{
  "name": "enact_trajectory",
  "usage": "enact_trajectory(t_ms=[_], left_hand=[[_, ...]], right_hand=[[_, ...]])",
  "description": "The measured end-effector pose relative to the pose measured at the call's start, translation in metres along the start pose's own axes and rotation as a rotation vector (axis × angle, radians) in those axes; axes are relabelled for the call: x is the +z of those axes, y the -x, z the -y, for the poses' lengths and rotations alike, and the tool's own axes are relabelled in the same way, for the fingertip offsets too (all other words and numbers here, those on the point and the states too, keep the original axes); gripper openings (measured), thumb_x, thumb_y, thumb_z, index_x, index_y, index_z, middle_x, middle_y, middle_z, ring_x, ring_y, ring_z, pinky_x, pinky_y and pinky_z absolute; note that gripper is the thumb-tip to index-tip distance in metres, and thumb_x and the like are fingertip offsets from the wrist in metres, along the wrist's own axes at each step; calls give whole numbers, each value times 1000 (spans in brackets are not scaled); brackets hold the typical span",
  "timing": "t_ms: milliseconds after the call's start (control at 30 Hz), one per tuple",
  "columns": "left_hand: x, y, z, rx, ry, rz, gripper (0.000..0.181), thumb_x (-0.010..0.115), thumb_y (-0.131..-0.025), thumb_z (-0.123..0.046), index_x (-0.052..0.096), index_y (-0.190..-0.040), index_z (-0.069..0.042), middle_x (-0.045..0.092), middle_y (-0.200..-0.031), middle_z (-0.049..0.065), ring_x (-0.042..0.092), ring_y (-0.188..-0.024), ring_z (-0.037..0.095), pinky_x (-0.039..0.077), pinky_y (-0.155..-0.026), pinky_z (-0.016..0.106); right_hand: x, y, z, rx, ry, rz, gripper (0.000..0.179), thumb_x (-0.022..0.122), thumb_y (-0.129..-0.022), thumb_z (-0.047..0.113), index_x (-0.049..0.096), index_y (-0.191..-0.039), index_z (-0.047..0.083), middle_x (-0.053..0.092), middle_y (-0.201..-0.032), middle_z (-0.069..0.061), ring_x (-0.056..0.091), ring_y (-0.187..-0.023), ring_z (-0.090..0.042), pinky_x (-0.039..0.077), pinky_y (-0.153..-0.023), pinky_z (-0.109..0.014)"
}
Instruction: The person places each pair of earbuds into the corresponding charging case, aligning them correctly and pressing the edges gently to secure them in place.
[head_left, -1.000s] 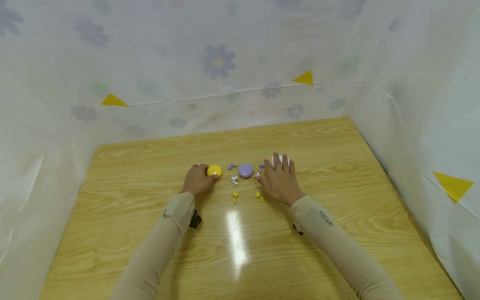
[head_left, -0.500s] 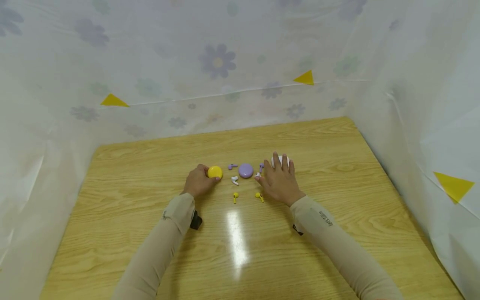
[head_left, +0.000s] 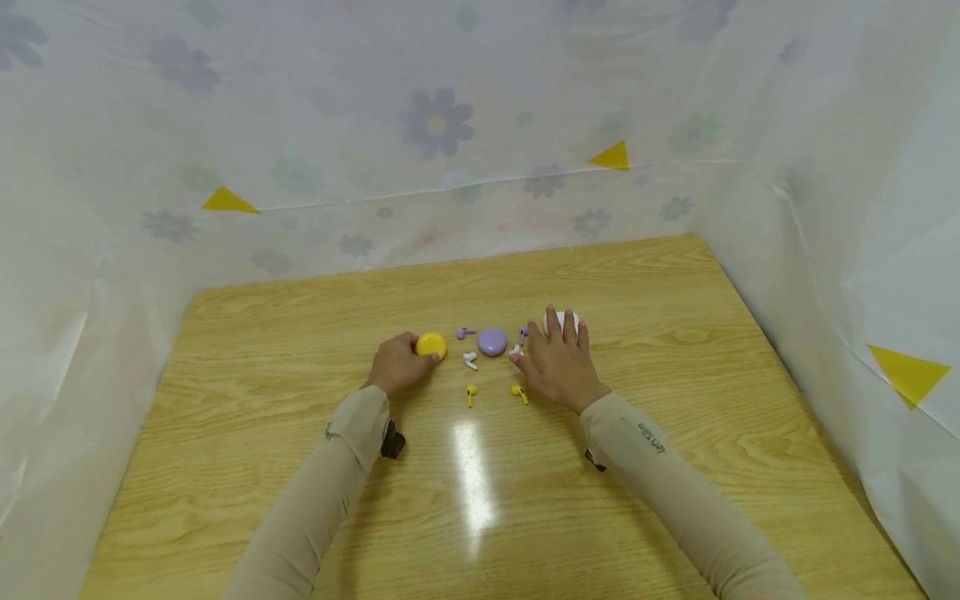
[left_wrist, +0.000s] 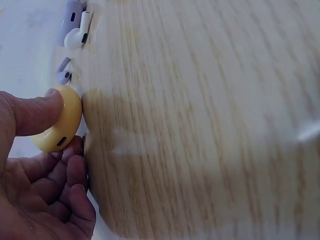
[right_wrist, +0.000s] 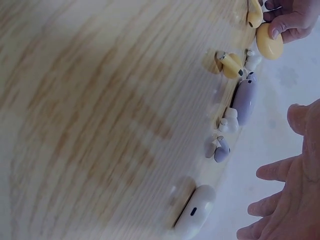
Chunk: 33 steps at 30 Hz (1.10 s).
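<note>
Here, the left hand (head_left: 400, 364) pinches the round yellow case (head_left: 431, 347), thumb against its face, at the left end of the group on the wooden table (head_left: 300, 467). The right hand (head_left: 562, 367) holds nothing; its fingers spread out above the white case (right_wrist: 197, 212), apart from it. Between the hands sit a purple case (head_left: 492, 341), flanked by purple earbuds (head_left: 466, 333), then white earbuds (head_left: 470, 360) and, nearest the person, two yellow earbuds (head_left: 471, 394).
</note>
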<state>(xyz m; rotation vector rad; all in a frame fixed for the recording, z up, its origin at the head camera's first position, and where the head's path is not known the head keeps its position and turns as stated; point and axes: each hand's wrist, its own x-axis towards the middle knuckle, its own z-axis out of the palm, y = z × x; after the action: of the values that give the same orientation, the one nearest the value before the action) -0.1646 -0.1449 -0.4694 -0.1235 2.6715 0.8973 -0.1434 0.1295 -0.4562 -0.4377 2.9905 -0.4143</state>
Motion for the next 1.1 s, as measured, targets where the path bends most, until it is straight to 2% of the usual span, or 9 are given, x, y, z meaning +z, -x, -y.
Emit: enact_trajectory(t_ms=[333, 533, 767, 933, 1100], left_hand=[[-5, 0, -1, -17, 67, -7, 45, 62, -89, -34, 61, -122, -3, 67, -118, 15, 62, -103, 27, 50, -90, 40], [-7, 6, -3, 1, 126, -20, 40, 65, -89, -30, 61, -118, -4, 68, -111, 14, 62, -93, 23, 50, -80, 33], [-8, 25, -14, 45, 247, -46, 34, 69, -86, -26, 62, -112, -6, 67, -104, 12, 61, -86, 20, 48, -69, 24], [-5, 42, -24, 76, 340, -41, 31, 71, -84, -23, 63, -110, -9, 69, -103, 10, 63, -88, 19, 50, -71, 24], [2, 56, -30, 128, 362, -60, 30, 73, -82, -22, 65, -109, -10, 72, -102, 9, 65, -87, 18, 52, -73, 26]], right_hand=[[1, -1, 2, 6, -3, 10, 65, 40, -98, 51, 36, -146, 7, 12, -158, -28, 9, -144, -54, 10, -115, -67], [-1, 0, 3, -2, -12, 20, 65, 38, -98, 52, 35, -146, 8, 11, -158, -27, 7, -144, -53, 8, -115, -67], [-2, -2, 3, -6, -17, 26, 65, 36, -98, 54, 36, -145, 9, 10, -158, -27, 7, -144, -53, 7, -116, -66], [-4, -1, 7, -33, -21, 7, 62, 38, -99, 51, 39, -143, 9, 12, -158, -28, 7, -145, -53, 7, -115, -66], [-12, 0, 15, -72, -55, 8, 63, 37, -99, 52, 38, -144, 7, 11, -158, -27, 4, -146, -50, 5, -116, -66]])
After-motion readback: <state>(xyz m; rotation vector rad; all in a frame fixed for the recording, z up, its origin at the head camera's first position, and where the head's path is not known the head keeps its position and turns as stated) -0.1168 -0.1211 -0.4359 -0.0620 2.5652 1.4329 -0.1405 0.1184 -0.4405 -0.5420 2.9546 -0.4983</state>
